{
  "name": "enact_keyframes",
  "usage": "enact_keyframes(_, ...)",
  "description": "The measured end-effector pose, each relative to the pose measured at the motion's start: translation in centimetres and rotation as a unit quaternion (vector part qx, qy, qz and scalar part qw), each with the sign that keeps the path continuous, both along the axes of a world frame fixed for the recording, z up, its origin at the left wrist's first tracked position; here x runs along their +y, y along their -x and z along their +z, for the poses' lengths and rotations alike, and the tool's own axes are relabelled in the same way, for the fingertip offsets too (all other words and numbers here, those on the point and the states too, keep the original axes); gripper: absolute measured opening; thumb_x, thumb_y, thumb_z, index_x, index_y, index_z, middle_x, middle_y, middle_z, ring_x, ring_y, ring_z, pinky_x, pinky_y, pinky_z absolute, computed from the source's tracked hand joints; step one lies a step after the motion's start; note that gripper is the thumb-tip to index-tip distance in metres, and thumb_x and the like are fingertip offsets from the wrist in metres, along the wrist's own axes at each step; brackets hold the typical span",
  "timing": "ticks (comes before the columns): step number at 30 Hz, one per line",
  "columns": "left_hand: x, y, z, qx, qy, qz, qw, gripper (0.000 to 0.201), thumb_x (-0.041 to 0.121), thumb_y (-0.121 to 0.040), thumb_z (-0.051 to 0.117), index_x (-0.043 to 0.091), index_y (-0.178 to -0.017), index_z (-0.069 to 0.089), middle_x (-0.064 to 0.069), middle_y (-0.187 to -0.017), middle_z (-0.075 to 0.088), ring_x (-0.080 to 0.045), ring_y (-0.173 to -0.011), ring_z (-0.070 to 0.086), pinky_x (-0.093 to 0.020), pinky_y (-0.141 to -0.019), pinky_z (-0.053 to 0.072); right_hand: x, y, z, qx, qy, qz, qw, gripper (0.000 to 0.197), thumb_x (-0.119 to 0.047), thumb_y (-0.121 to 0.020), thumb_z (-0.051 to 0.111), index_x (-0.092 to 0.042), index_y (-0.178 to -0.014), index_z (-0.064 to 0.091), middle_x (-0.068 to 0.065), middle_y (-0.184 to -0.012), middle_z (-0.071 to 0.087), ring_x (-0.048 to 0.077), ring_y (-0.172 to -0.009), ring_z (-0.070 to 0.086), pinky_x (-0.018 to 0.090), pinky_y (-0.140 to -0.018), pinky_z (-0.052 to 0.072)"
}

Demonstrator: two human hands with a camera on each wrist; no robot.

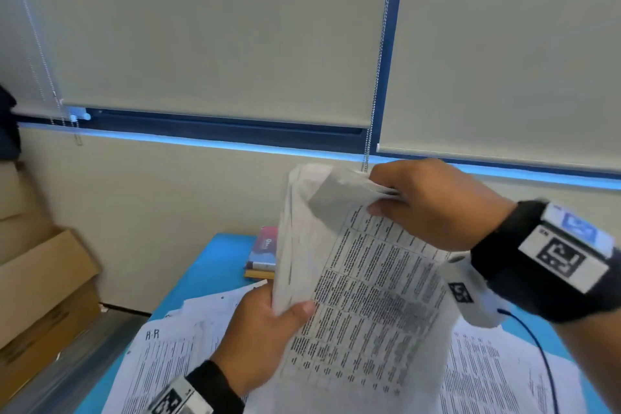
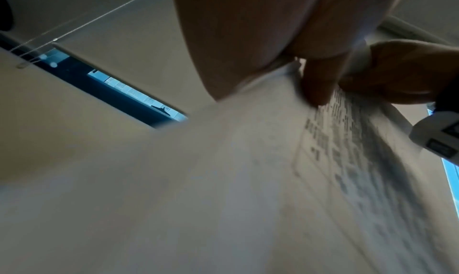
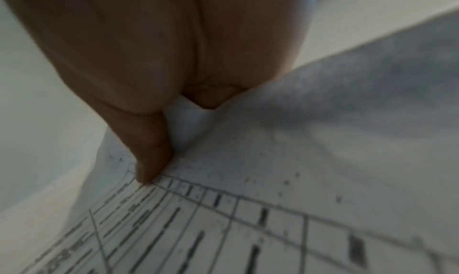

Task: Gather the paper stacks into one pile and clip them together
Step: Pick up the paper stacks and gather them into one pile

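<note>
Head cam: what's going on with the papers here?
A person is holding a stack of printed sheets up off the blue table with both hands. The left hand grips its lower left edge, and the right hand pinches the top edge. More loose papers lie spread on the table on both sides, not yet gathered. No clip shows in any view. A few books sit at the far end of the table, and cardboard boxes stand to the left.
</note>
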State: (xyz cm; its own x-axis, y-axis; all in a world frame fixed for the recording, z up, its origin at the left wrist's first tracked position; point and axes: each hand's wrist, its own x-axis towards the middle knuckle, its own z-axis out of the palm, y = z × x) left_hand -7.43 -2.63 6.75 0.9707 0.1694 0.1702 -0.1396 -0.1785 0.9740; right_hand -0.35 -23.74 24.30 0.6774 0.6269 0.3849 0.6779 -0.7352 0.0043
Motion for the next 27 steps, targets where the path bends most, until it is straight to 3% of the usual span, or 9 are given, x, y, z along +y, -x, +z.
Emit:
enact_keyframes(3, 0.2, 0.3, -0.8, -0.01, 0.037, 0.057, 0.998, 0.009, 0.012, -0.088, 0.071, 0.019, -0.088, 0.077, 0.002, -0.086, 0.079, -0.019, -0.084, 0.074, -0.03, -0.074, 0.058, -1.0, -0.1, -2.2, -0.104, -0.177, 0.012, 0.979, 0.026, -0.036, -0.082, 0.072, -0.023, -0.101, 0.058, -0.011, -0.099, 0.057, 0.014, -0.094, 0.054, 0.032, -0.083, 0.044)
enact_keyframes(5, 1.1, 0.5, -1.0, -0.014, 0.077, 0.077, 0.994, 0.006, 0.01, -0.085, 0.075, 0.015, -0.086, 0.079, -0.004, -0.087, 0.079, -0.024, -0.085, 0.075, -0.04, -0.08, 0.057, -2.4, -0.3, -4.8, -0.133, -0.38, -0.026, 0.915, 0.047, -0.037, -0.078, 0.075, -0.021, -0.116, 0.054, -0.008, -0.114, 0.054, 0.009, -0.106, 0.052, 0.028, -0.095, 0.041)
enact_keyframes(8, 2.3, 0.9, -1.3, -0.004, 0.117, 0.099, 0.988, 0.011, 0.003, -0.087, 0.07, 0.01, -0.09, 0.077, -0.009, -0.089, 0.079, -0.029, -0.087, 0.074, -0.045, -0.083, 0.056, -3.0, -0.7, -10.5, 0.073, -0.612, -0.002, 0.788, 0.054, -0.04, -0.072, 0.073, -0.02, -0.118, 0.052, -0.004, -0.115, 0.062, 0.009, -0.107, 0.06, 0.035, -0.094, 0.048)
enact_keyframes(11, 2.8, 1.2, -1.9, 0.014, 0.12, 0.096, 0.988, 0.016, 0.001, -0.089, 0.064, 0.011, -0.091, 0.076, -0.008, -0.088, 0.079, -0.028, -0.086, 0.074, -0.042, -0.081, 0.056, -1.4, 0.0, -16.9, 0.304, -0.638, 0.049, 0.706, 0.075, -0.061, -0.057, 0.081, -0.017, -0.115, 0.062, 0.002, -0.113, 0.072, 0.015, -0.107, 0.066, 0.033, -0.09, 0.052)
enact_keyframes(13, 2.7, 1.3, -2.4, 0.018, 0.124, 0.102, 0.987, 0.019, 0.0, -0.09, 0.063, 0.014, -0.088, 0.076, -0.005, -0.084, 0.079, -0.024, -0.082, 0.075, -0.036, -0.075, 0.055, 0.1, 0.7, -19.5, 0.349, -0.622, 0.038, 0.7, 0.061, -0.053, -0.063, 0.081, -0.016, -0.11, 0.068, 0.003, -0.11, 0.074, 0.022, -0.107, 0.068, 0.034, -0.087, 0.054)
enact_keyframes(16, 2.4, 0.8, -2.5, 0.018, 0.142, 0.103, 0.984, 0.02, -0.002, -0.091, 0.06, 0.012, -0.092, 0.075, -0.006, -0.086, 0.079, -0.029, -0.087, 0.074, -0.043, -0.082, 0.055, 1.5, 0.2, -19.4, 0.303, -0.627, 0.011, 0.717, 0.016, -0.014, -0.089, 0.066, -0.015, -0.105, 0.07, 0.0, -0.101, 0.076, 0.02, -0.098, 0.071, 0.032, -0.081, 0.055)
enact_keyframes(21, 4.2, -1.7, -0.2, -0.052, 0.162, 0.088, 0.981, 0.037, 0.01, -0.059, 0.075, 0.012, -0.096, 0.073, -0.007, -0.09, 0.079, -0.028, -0.09, 0.073, -0.04, -0.08, 0.055, 2.8, -1.6, -15.3, 0.237, -0.601, 0.055, 0.761, 0.02, -0.009, -0.086, 0.07, -0.012, -0.105, 0.07, -0.003, -0.097, 0.077, 0.008, -0.092, 0.071, 0.02, -0.076, 0.055)
enact_keyframes(24, 4.9, -2.5, -0.3, -0.051, 0.208, 0.097, 0.972, 0.042, 0.009, -0.057, 0.066, 0.011, -0.1, 0.07, -0.005, -0.089, 0.079, -0.026, -0.088, 0.073, -0.036, -0.077, 0.058, 3.2, -2.6, -15.7, 0.275, -0.604, 0.064, 0.746, 0.027, -0.007, -0.076, 0.07, -0.006, -0.103, 0.068, 0.004, -0.095, 0.076, 0.017, -0.091, 0.072, 0.026, -0.076, 0.057)
enact_keyframes(27, 4.5, -2.4, -1.9, -0.017, 0.212, 0.115, 0.97, 0.045, 0.018, -0.055, 0.074, 0.01, -0.1, 0.07, -0.01, -0.089, 0.078, -0.037, -0.095, 0.069, -0.051, -0.09, 0.054, 3.5, -2.7, -18.5, 0.337, -0.579, 0.025, 0.742, 0.031, -0.006, -0.065, 0.059, -0.01, -0.094, 0.07, 0.004, -0.091, 0.076, 0.022, -0.089, 0.072, 0.04, -0.08, 0.059)
